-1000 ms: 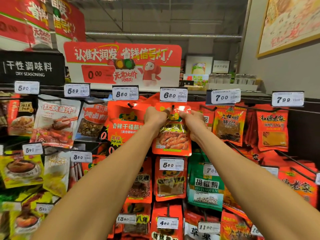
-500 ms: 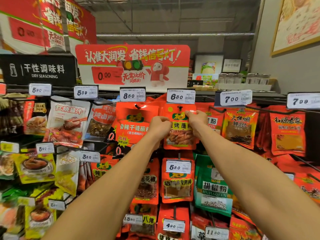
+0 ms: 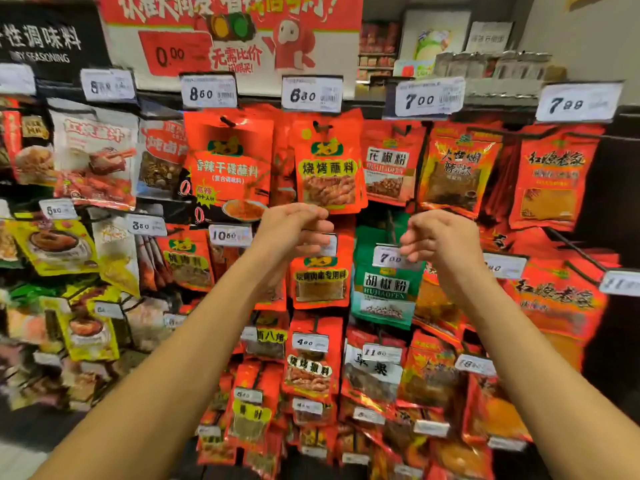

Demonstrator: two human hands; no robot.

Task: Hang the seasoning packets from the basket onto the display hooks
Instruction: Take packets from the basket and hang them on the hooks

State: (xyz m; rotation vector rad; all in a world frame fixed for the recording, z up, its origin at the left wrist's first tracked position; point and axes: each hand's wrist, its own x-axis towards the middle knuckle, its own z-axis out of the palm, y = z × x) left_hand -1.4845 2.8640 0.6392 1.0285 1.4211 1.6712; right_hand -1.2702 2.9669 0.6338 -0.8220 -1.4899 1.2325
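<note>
Head view: orange packet (image 3: pixel 328 168) hangs; both hands (image 3: pixel 294 226) empty.

Glossy red foil-like plastic forms the barbecue seasoning packet (image 3: pixel 328 164) hanging on a thin dark metal hook (image 3: pixel 320 125). The green pepper packet (image 3: pixel 384 292) beneath has a smoother, less reflective plastic face. Price tags (image 3: pixel 311 94) are white paper behind clear shiny plastic holders. The promotional sign (image 3: pixel 232 39) above looks like matt printed card. Yellow packets (image 3: pixel 57 247) at left show crinkled, glossy film.
</note>
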